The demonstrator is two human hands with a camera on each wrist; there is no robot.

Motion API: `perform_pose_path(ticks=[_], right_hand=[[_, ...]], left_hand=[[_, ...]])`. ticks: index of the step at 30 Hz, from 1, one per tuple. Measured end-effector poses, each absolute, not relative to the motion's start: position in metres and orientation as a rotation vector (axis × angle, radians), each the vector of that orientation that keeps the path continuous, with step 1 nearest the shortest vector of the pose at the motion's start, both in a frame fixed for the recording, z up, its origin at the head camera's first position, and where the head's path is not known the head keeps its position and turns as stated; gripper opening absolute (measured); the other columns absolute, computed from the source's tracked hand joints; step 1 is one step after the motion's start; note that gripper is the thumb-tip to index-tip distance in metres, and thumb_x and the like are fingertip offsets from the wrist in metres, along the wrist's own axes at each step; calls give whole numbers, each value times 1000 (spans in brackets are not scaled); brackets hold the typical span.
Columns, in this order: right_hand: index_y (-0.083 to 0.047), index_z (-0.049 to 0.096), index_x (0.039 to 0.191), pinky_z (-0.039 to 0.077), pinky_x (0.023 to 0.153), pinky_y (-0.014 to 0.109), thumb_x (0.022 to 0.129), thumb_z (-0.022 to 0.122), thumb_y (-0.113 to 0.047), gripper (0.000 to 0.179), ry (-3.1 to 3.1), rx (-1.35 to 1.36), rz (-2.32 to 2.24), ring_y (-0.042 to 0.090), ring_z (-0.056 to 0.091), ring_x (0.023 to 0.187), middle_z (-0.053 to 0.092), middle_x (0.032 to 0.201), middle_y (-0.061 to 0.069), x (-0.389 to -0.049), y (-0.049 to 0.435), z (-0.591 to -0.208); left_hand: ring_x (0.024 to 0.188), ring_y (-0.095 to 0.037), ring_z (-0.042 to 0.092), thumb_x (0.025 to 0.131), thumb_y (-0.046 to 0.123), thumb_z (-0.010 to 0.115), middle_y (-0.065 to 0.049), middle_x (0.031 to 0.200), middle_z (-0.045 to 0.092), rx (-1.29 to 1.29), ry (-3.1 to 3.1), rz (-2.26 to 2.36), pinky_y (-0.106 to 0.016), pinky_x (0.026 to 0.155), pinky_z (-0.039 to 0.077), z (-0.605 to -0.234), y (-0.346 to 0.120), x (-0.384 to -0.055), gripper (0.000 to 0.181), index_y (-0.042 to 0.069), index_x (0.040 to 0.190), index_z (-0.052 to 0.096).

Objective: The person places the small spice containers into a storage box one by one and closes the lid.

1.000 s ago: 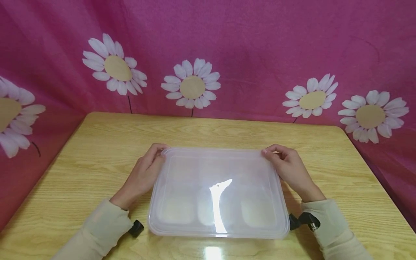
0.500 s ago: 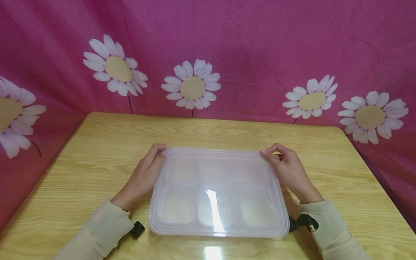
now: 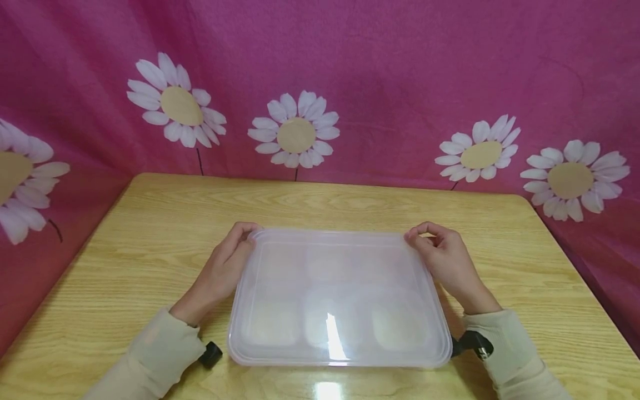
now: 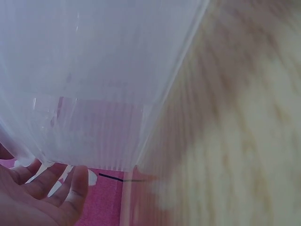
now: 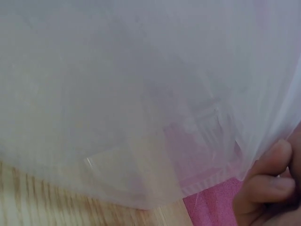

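A translucent plastic box [image 3: 330, 278] with a lid lies on the wooden table in front of me. Several pale rounded compartments show faintly through the lid. My left hand [image 3: 222, 266] grips the far left corner, its fingers bent over the rim. At the far right corner my right hand [image 3: 447, 258] pinches the lid's edge between thumb and index finger. In the left wrist view, the left fingertips [image 4: 80, 181] meet the rim beneath the box's clear side wall. Curled right fingers [image 5: 268, 186] hold the rim in the right wrist view.
The wood-grain table [image 3: 325, 203] has rounded far corners. Behind and beside it hangs a magenta cloth [image 3: 385, 72] printed with large white daisies. Black wrist-camera parts [image 3: 211, 354] stick out from the beige sleeves [image 3: 165, 344] near the box's front corners.
The right side of the lid has shifted slightly to the right, along with the right hand. The bright glare on the lid has shrunk toward the near edge. The left hand stays in place.
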State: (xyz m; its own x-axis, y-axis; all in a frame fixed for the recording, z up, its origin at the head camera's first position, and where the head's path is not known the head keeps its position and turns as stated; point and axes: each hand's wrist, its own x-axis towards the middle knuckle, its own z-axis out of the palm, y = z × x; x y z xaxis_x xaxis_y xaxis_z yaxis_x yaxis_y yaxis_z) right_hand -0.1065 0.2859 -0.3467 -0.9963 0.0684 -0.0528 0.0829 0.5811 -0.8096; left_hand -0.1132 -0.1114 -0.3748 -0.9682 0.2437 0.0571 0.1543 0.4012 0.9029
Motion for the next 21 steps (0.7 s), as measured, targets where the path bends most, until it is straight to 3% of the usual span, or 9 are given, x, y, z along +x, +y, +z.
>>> perform_pose_path(ticks=[5,14,21], right_hand=[[-6,69,116,42,48,25,104,63,-34,31,2805,132,-1430,8,45,58,53,73,-2,-108,286,-349],[-7,65,113,41,41,27,105,61,-36,31,2840,86,-1357,10,43,47,46,63,-2,-108,287,-350],[-8,64,114,43,42,27,105,61,-38,31,2867,71,-1306,11,46,50,49,66,1,-107,287,-350]], left_hand=[[122,-25,57,114,29,30,-12,139,61,355,2579,1618,-45,109,45,-375,-111,-113,36,11,140,48],[126,-26,60,114,40,29,-9,143,62,350,2603,1576,-49,110,48,-374,-114,-114,43,18,144,51],[135,-28,58,114,41,32,-8,146,62,356,2642,1527,-53,118,45,-374,-116,-116,46,18,147,53]])
